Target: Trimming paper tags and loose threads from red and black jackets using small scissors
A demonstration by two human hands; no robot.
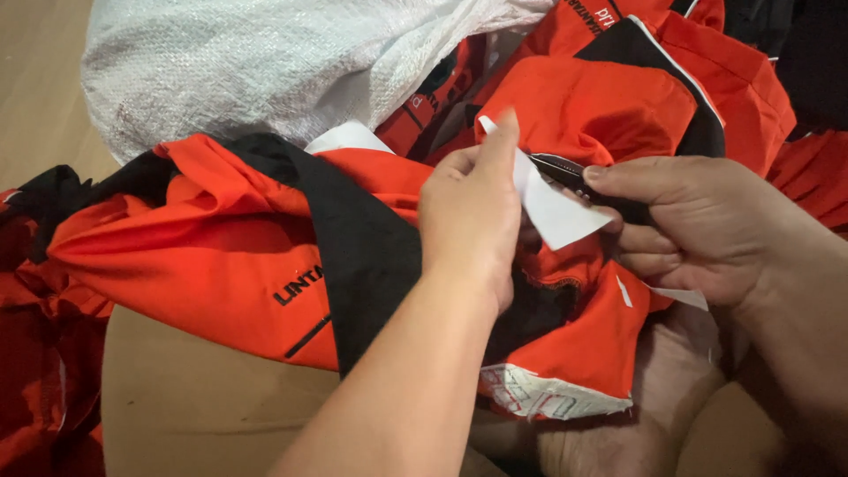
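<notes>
the left hand [470, 212] pinches a white tag [552, 208] on the orange and black shirt [238, 256] in the lap. the right hand [698, 225] grips small scissors [565, 172] against it; the trimming step needs a careful snip.

The orange-and-black garment [238, 256] was thin, smooth cloth with a faint sheen, its black panels more matt. The white tag [556, 208] pinched at it looked like stiff, flat paper or backing — matt and unwrinkled. The small black tool [574, 177] had a glossy, hard finish, plastic or coated metal. The white sack [247, 62] was coarse woven plastic — visibly ribbed. The floor [35, 88] looked smooth and dull.
</notes>
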